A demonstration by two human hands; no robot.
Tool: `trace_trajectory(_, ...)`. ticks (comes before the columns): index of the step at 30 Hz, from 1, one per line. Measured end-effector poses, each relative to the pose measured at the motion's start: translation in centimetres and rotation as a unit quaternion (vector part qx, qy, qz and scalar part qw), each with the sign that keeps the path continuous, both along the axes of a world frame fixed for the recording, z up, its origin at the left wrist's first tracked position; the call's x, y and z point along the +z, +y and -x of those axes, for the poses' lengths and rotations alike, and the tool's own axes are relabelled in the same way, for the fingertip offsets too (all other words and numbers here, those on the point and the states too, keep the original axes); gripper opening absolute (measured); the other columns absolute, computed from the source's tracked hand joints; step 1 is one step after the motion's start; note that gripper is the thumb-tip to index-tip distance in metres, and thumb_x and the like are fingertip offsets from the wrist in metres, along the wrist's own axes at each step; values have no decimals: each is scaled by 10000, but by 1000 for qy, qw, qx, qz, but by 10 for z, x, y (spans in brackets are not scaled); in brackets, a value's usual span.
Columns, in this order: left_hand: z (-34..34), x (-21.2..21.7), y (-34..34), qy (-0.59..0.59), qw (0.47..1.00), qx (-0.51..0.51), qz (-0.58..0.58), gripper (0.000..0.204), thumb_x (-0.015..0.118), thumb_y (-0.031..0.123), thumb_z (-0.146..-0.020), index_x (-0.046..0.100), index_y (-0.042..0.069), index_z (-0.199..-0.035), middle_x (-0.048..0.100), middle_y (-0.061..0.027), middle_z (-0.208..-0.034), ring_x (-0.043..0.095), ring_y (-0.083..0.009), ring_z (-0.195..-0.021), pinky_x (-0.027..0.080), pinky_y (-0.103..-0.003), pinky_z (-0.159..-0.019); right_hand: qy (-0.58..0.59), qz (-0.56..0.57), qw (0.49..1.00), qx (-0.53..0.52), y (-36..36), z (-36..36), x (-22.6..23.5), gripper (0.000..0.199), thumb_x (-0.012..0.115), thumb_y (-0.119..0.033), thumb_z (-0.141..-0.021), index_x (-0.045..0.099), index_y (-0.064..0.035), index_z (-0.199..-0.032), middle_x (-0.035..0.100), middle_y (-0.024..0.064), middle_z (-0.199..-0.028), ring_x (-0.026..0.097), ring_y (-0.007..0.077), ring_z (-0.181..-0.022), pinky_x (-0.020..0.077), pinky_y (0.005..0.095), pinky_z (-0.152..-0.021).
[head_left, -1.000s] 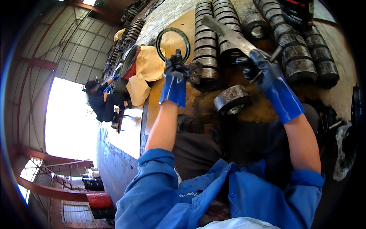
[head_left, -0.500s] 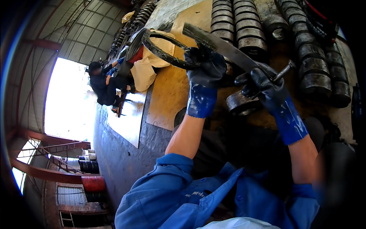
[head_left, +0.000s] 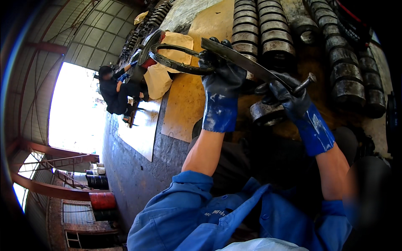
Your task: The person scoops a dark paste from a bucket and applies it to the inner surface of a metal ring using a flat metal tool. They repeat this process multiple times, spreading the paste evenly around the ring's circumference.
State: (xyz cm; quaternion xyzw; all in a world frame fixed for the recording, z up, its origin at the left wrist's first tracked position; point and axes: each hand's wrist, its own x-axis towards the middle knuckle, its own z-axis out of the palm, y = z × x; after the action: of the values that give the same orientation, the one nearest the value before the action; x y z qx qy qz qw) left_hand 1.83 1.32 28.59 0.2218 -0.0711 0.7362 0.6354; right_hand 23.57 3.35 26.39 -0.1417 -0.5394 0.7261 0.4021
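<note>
A dark, grimy ring [head_left: 182,67] is gripped at its right side by my left hand [head_left: 226,79], in a black-and-blue rubber glove. My right hand [head_left: 289,95], gloved the same way, is closed on a long flat-bladed knife [head_left: 253,67]. Its blade slants up to the left, across the front of my left hand's fingertips. Whether the edge touches the ring is hard to see. From the other side of my right fist sticks a metal rod with a bolt-like head [head_left: 310,78], seemingly the knife's handle. Below, between the hands, lies a thick metal ring [head_left: 264,113].
Rows of stacked metal rings [head_left: 274,35] stand ahead, with more [head_left: 346,75] to the right. Brown sheeting [head_left: 178,115] covers part of the floor; tan paper [head_left: 158,81] lies past the dark ring. A co-worker [head_left: 115,90] sits far left. Drums [head_left: 101,201] stand lower left.
The dark ring has tipped flatter and shifted slightly left and down with my left hand. The knife's tip is a little lower, and my right hand has moved slightly.
</note>
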Motion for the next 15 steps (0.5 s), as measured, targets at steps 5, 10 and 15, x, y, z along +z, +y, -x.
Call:
trace_trajectory(5, 3, -14, 7, 423, 827, 362, 83, 451, 394, 291, -933, 515, 7, -1263, 523, -173, -1311, 459, -297, -1255, 330, -461, -1077, -21, -7, 1000, -6, -1, -1, -4, 315, 509, -184, -963, 540, 20, -1201, 691, 132, -931, 663, 148, -762, 545, 278, -704)
trace_trajectory(10, 7, -14, 4, 689, 490, 526, 91, 486, 395, 316, -928, 492, 12, -1295, 475, -182, -1358, 399, -309, -1306, 257, -486, -1115, -29, 11, 999, 13, -1, -2, -4, 326, 510, -195, -965, 532, 19, -1210, 690, 136, -931, 662, 151, -750, 547, 282, -692)
trace_trajectory(15, 19, -19, -2, 685, 517, 504, 102, 489, 386, 336, -940, 481, 33, -1310, 474, -151, -1371, 406, -295, -1304, 262, -479, -1114, -38, 68, 996, 51, -2, 1, 3, 336, 520, -206, -962, 531, 19, -1212, 689, 140, -932, 663, 154, -747, 549, 287, -681)
